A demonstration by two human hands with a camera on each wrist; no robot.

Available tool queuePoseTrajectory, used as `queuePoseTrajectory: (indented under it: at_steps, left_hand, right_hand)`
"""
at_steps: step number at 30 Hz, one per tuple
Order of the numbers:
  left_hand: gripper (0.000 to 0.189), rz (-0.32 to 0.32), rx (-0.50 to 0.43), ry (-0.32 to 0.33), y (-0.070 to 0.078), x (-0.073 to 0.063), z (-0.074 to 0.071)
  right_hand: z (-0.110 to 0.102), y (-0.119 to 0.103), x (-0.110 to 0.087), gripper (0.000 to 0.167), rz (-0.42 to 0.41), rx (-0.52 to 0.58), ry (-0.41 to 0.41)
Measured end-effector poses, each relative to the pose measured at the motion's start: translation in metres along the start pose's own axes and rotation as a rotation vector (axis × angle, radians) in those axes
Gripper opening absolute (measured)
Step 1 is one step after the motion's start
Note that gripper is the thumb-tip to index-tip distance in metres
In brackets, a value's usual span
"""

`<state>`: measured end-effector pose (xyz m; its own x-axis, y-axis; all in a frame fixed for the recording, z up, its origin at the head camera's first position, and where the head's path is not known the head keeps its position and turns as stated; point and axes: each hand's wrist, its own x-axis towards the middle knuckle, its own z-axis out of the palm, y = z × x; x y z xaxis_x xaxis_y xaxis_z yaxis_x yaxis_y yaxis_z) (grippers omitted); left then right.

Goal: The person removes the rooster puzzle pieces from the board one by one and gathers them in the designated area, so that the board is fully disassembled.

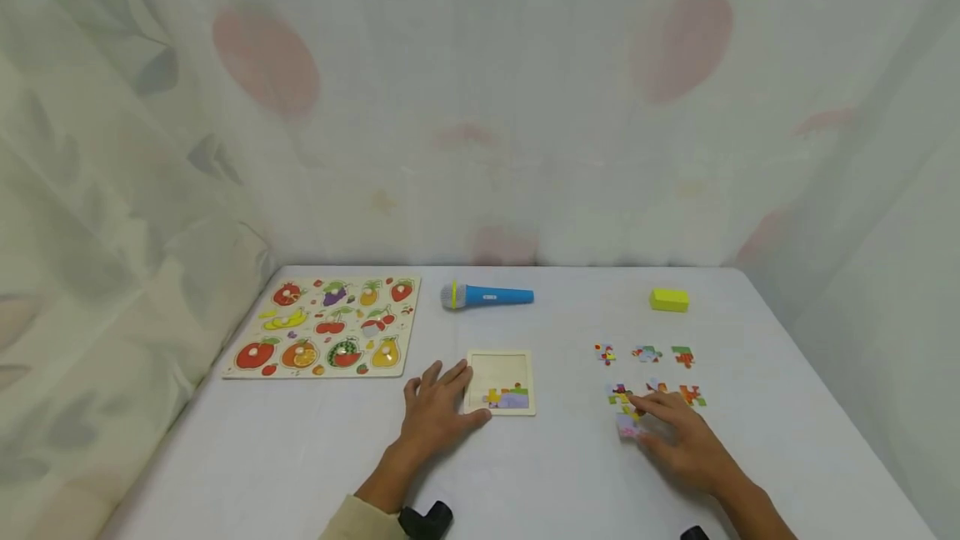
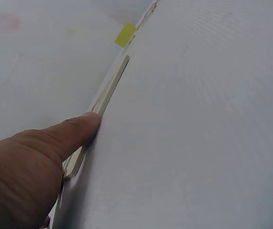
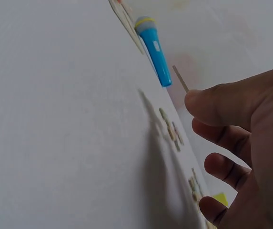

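My left hand (image 1: 438,412) rests at the left side of a square wooden puzzle tray (image 1: 487,363), fingers spread. Its straight thumb touches the tray's near edge, as the left wrist view also shows. Joined jigsaw pieces (image 1: 513,398) lie in the tray's lower right corner. Over on the right, my right hand (image 1: 678,444) pinches a pinkish-purple jigsaw piece (image 1: 628,427) between thumb and fingers. In the right wrist view, that piece (image 3: 179,78) appears edge-on above the table. Loose jigsaw pieces (image 1: 647,353) lie in rows just beyond this hand, which partly covers the nearer row.
A fruit peg puzzle board (image 1: 322,327) lies at the back left. Behind the tray is a blue toy microphone (image 1: 495,296). A yellow-green block (image 1: 669,300) stands at the back right, before the hanging curtain (image 1: 480,107).
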<state>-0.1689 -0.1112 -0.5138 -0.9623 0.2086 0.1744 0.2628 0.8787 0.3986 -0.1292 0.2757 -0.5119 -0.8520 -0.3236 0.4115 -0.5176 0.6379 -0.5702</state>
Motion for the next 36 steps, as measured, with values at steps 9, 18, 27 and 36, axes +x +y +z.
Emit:
queuePoseTrajectory:
  at_steps: [9, 18, 27, 36]
  left_hand:
    - [0.078, 0.001, -0.004, 0.003, -0.0002, 0.0005, -0.0005]
    - [0.078, 0.001, -0.012, -0.001, -0.0009, 0.0007, -0.0005]
    - [0.078, 0.0, -0.012, -0.005, -0.0028, 0.0003, 0.0014]
    - [0.078, 0.003, -0.014, -0.004, -0.0017, 0.0001, 0.0004]
  right_hand:
    - [0.0011, 0.0048, -0.0022, 0.05, 0.085, -0.011, -0.051]
    - [0.0036, 0.0081, -0.0056, 0.051, 0.0, -0.013, -0.057]
    - [0.0035, 0.0086, -0.0065, 0.051, -0.014, -0.039, -0.054]
    - [0.002, 0.0069, -0.0063, 0.053, 0.028, -0.051, -0.04]
